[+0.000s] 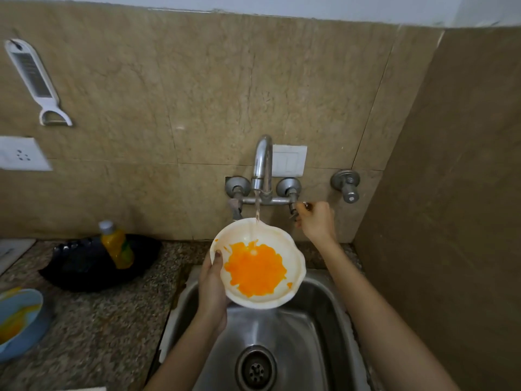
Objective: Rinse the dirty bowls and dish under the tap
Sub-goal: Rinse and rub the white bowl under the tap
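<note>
A white bowl (293,273) smeared with orange residue is held over the steel sink (324,311). My left hand (212,280) grips its left rim, thumb inside the bowl. A thin stream of water falls from the chrome tap (262,162) onto the bowl's far rim. My right hand (315,221) is curled round the tap's right handle (298,208). A blue bowl (19,320) with orange smears sits on the counter at the far left. A black dish (84,266) lies on the counter behind it.
An orange bottle (117,244) lies in the black dish. The granite counter (107,328) runs left of the sink. On the tiled wall hang a white peeler-grater (33,77), a socket (22,155), a switch plate (289,160) and a spare valve (346,183). The drain (256,369) is open.
</note>
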